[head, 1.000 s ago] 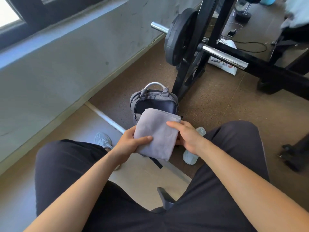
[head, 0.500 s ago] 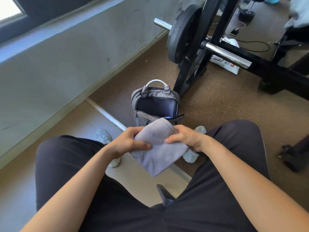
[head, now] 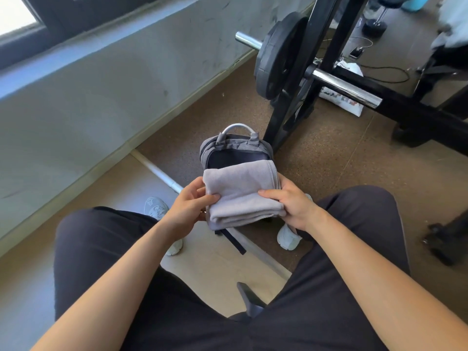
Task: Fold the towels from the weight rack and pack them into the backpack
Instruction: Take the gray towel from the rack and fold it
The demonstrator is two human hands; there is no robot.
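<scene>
Towel (head: 240, 193) now level, thick grey fold between left hand (head: 188, 211) and right hand (head: 291, 206).

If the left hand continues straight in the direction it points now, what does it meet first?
The left hand holds the folded towel, so it only pushes that. Beyond, its line leads to the open backpack, probably lower on the floor; depth is unclear.

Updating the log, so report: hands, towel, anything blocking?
Both gripping towel: left hand, right hand. Towel folded, held over open backpack, not yet inside. Nothing seen blocking opening.
</scene>
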